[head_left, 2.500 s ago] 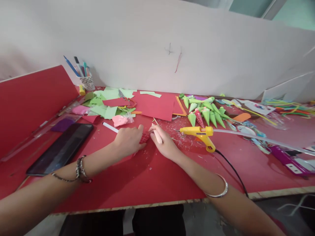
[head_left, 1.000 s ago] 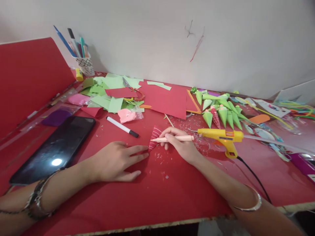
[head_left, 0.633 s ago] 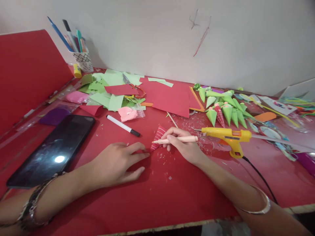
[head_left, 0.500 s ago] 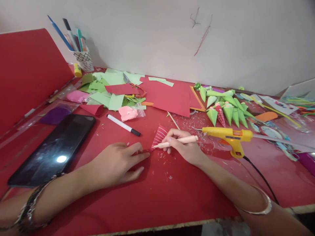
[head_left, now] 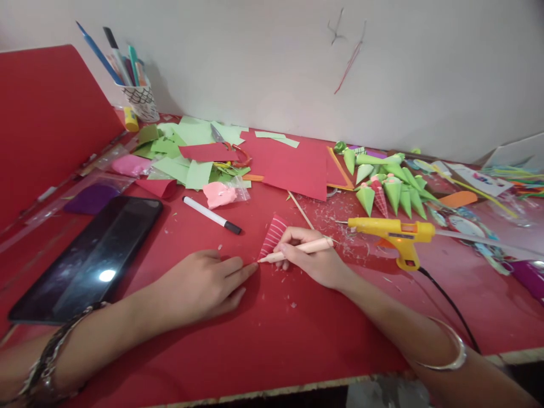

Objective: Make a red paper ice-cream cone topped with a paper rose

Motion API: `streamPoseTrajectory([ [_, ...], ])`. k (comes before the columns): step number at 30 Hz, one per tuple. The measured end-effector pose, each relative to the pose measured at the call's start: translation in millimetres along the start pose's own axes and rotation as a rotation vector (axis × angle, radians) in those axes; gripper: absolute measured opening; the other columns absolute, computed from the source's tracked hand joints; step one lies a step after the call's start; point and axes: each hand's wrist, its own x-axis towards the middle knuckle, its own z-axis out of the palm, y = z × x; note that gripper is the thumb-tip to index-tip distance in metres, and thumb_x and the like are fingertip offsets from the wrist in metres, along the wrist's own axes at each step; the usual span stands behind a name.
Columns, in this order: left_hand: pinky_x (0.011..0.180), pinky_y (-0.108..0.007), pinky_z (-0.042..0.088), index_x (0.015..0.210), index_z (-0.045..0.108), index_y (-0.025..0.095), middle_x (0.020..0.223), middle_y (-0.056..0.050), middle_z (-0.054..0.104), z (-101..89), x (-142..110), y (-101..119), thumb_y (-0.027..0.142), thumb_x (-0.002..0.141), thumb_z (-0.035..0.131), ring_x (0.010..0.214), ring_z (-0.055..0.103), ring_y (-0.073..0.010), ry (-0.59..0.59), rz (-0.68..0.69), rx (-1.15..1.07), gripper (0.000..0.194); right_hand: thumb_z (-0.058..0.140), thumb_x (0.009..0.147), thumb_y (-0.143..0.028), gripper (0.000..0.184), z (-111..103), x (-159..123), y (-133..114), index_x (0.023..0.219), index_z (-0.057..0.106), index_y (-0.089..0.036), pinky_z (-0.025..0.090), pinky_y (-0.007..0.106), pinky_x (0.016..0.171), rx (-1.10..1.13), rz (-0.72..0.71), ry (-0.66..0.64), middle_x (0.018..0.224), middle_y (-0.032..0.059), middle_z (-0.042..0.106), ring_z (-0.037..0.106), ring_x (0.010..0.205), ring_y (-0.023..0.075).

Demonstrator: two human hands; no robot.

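Note:
Between my hands lies a small red paper cone (head_left: 272,236) marked with white stripes, its narrow end toward me. My right hand (head_left: 314,258) is closed around a pale marker pen (head_left: 312,246), whose tip meets the cone's narrow end. My left hand (head_left: 212,280) rests on the red table, fingers stretched out, with the index fingertip at the cone's point. A white marker with a black cap (head_left: 211,215) lies beyond my left hand. To the right of my right hand is a yellow glue gun (head_left: 393,229).
A black phone (head_left: 89,255) lies at left. Behind are green paper scraps (head_left: 178,164), scissors (head_left: 238,153), pink clay (head_left: 220,194) and a red sheet (head_left: 297,170). Green paper cones (head_left: 393,192) are piled at back right. A pen cup (head_left: 140,101) stands against the wall.
The marker tip has moved left and slightly down to the cone's narrow end, my right hand shifting with it. My left fingers have drawn slightly closer together.

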Motion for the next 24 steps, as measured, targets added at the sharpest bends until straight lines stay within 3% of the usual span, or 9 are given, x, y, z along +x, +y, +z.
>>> streamPoseTrajectory([
  [12,0.049,-0.026,0.042,0.106,0.055,0.015,0.066,0.000,0.061,1.9,-0.7,-0.5,0.019,0.083,0.037,0.049,0.053,-0.0115,0.014,-0.010,0.004,0.029,0.048,0.081,-0.027,0.016,-0.9,-0.4,1.8,0.071,0.053,-0.016,0.045,0.020,0.053,-0.063,-0.035,-0.007,0.061,0.0002,0.060,0.058,0.057,0.0094],
  [24,0.050,-0.027,0.044,0.106,0.055,0.014,0.068,-0.001,0.062,3.3,-1.8,-0.2,0.019,0.083,0.037,0.050,0.054,-0.0126,0.009,-0.011,-0.003,0.029,0.047,0.081,-0.028,0.019,-2.7,2.3,5.4,0.067,0.051,-0.016,0.044,0.020,0.049,0.025,-0.033,0.070,0.061,-0.0002,0.060,0.055,0.052,0.0079],
])
